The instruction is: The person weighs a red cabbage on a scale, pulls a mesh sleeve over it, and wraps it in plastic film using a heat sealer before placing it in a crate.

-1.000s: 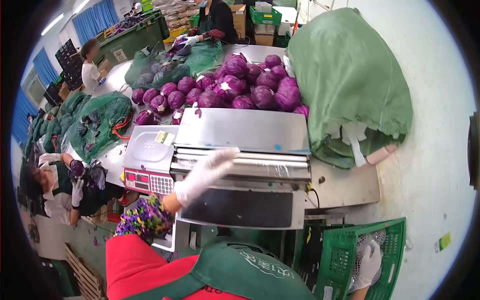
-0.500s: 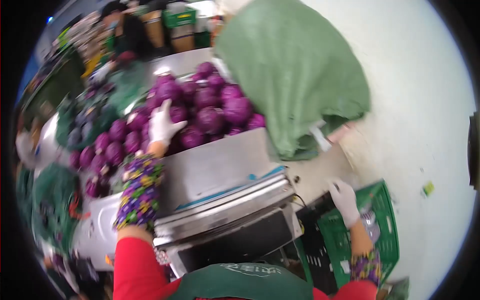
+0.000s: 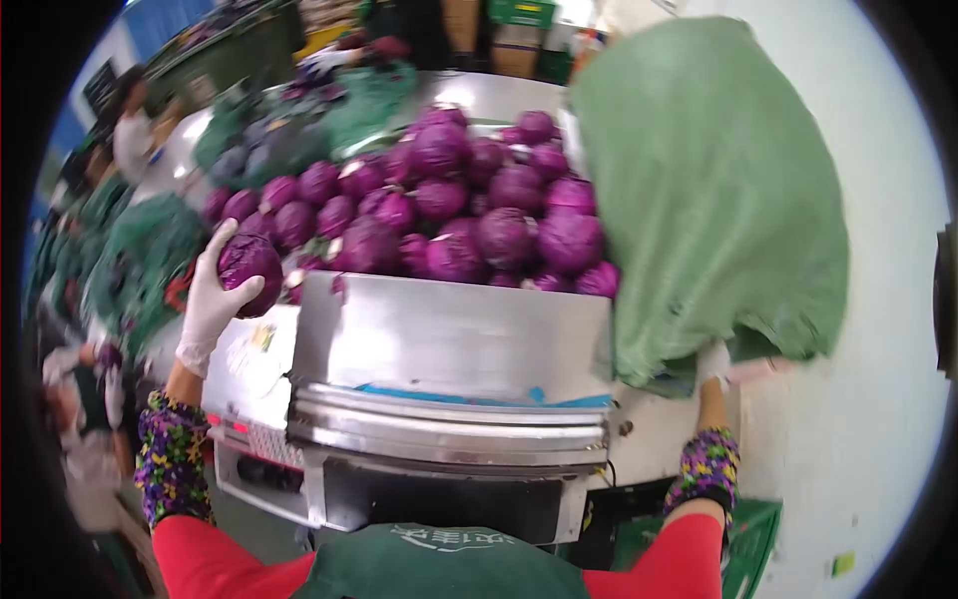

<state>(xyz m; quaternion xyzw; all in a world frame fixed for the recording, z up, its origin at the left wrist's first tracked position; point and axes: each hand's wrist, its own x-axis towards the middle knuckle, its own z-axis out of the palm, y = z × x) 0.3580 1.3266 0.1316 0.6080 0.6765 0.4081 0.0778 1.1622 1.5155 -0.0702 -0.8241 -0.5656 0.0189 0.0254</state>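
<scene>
My left hand (image 3: 207,309), in a white glove, is wrapped round a red cabbage (image 3: 251,270) held up at the left of the pile. Purple heads of red cabbage (image 3: 504,238) lie heaped on the steel table behind a bare metal panel (image 3: 449,334). On the right my gloved right hand (image 3: 713,364) reaches to the lower edge of a large green cloth (image 3: 714,190), and its fingers are hidden there.
Green mesh bags (image 3: 150,255) lie at the left, with another mesh heap (image 3: 269,140) behind the cabbages. Below my right arm stands a green crate (image 3: 753,544). Other people work at the far left; one white-sleeved person (image 3: 132,145) is at the back.
My left hand has moved from the pile out to the left and now holds a red cabbage. My right hand has gone from above the crate up to the cloth. The view has shifted left.
</scene>
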